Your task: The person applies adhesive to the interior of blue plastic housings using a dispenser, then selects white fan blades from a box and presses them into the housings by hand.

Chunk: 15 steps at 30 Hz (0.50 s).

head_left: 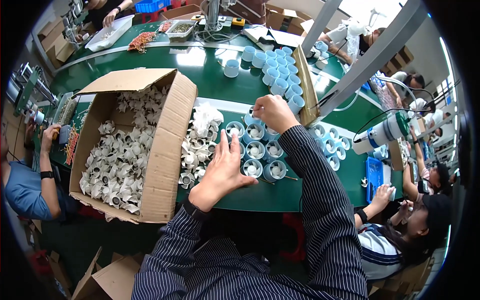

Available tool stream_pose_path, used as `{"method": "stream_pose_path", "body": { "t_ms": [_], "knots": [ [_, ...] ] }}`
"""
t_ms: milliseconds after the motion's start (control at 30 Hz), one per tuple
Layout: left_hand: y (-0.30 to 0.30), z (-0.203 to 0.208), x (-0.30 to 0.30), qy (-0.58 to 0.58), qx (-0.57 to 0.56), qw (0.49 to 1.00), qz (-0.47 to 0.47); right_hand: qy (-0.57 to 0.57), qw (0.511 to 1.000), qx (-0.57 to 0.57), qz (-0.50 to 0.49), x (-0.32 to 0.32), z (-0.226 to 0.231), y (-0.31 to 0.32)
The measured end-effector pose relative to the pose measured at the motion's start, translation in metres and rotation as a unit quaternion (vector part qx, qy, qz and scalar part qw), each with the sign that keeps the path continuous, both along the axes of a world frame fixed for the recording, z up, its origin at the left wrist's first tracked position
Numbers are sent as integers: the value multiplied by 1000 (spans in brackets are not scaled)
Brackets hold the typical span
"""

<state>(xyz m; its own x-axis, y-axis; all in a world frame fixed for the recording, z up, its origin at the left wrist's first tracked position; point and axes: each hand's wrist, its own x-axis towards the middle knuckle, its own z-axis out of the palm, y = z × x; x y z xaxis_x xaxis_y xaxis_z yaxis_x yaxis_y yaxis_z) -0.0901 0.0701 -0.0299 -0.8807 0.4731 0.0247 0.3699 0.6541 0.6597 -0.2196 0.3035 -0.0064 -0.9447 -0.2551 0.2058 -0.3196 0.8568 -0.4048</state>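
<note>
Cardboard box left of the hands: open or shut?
Open. The box has its flaps folded out, and white flower-shaped parts show inside.

Bright overhead light glares off the green table (220, 80); fisheye edges bend darkly.

Counter (220, 80) runs across the middle of the frame. Cardboard box (165, 150) sits at left centre, full of flower pieces (117, 160). Just right of the box, a loose pile of flower pieces (197, 150) lies on the counter. Right of that pile, a cluster of cups (257, 150) with pieces in them. Behind them, upper centre, a group of empty cups (280, 67). Left hand (222, 172) lies between pile and cups; right hand (272, 112) at the cluster's far edge. Tray (110, 32) upper left. Other people sit at far left and lower right.
</note>
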Motion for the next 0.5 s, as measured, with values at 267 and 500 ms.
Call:
{"method": "stream_pose_path", "body": {
  "t_ms": [267, 500],
  "knots": [
    [-1, -4, -1, 4, 45, 997, -55, -51, 999, 13, -8, 22, 8, 11],
    [0, -10, -6, 15, 48, 996, -75, -6, 999, 41, -3, 20, 13, 0]
  ]
}}
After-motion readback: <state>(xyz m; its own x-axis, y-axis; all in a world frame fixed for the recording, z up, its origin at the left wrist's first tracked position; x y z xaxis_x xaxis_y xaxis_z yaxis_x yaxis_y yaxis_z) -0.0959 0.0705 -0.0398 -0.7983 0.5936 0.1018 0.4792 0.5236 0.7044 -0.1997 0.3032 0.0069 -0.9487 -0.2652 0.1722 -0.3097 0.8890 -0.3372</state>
